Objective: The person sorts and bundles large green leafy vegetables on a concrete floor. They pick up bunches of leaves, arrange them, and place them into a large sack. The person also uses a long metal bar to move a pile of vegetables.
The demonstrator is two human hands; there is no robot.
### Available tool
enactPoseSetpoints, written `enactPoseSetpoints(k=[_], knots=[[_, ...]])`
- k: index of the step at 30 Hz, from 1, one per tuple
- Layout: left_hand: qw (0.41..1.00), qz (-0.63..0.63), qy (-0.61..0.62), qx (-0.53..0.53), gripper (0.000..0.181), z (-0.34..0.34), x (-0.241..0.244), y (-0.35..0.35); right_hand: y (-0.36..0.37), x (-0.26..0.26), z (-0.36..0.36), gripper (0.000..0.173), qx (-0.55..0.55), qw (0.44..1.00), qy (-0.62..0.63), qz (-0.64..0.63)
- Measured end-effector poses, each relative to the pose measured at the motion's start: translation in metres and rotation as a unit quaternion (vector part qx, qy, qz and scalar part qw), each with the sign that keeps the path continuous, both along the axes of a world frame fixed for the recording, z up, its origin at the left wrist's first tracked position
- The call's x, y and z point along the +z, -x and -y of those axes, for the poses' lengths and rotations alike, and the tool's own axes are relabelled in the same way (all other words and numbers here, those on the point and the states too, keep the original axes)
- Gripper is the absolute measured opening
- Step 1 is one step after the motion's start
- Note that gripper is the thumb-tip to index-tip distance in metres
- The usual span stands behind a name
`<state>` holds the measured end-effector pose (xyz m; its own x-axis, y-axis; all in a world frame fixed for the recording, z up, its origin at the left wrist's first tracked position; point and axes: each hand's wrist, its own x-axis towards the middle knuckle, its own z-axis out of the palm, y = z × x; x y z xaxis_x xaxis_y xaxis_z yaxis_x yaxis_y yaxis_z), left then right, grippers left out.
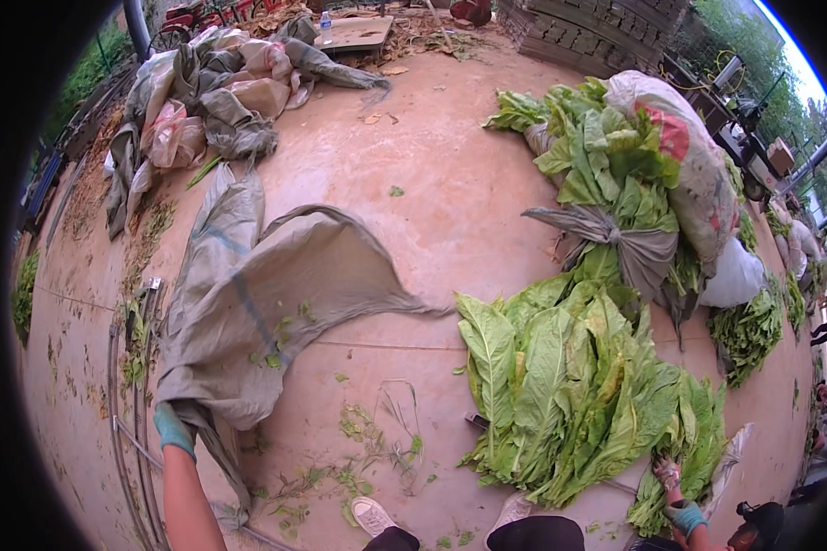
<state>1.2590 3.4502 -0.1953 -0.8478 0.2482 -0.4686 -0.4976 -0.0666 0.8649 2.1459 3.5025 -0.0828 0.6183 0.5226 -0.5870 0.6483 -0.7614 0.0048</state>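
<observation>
My left hand (174,425), in a teal glove, is closed on the lower corner of a grey woven cloth sheet (248,296), which billows above the floor. My right hand is out of view. Right of my feet lies a broad pile of large green leaves (558,386), some of them yellowing. Beyond it, more leaves (606,158) are bundled in a knotted grey cloth (624,248), with a white and red sack (682,151) against them.
A heap of sacks and cloths (213,96) lies at the upper left. Metal rods (138,413) rest on the concrete floor (413,241) at left. Another person's gloved hands (686,516) touch leaves at the lower right. Stacked slatted panels (593,34) stand behind.
</observation>
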Motion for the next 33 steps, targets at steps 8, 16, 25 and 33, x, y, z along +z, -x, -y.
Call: enactPoseSetpoints(k=[8,16,25,33], knots=[[0.987,0.154,-0.023,0.040,0.038,0.203,0.108,-0.041,0.020,0.110,-0.003,0.034,-0.019,0.995,0.018,-0.097],[0.917,0.319,0.069,0.229,0.034,0.297,0.262,-0.126,0.202,0.207,-0.079,0.020,-0.008,0.927,-0.160,-0.340],[0.931,0.157,-0.124,0.306,0.031,0.284,0.290,-0.027,0.281,0.153,-0.131,0.014,-0.150,0.913,0.041,-0.376],[0.914,-0.001,-0.123,0.386,0.032,0.242,0.328,0.070,0.410,0.053,-0.267,0.029,-0.141,0.935,0.116,-0.303]])
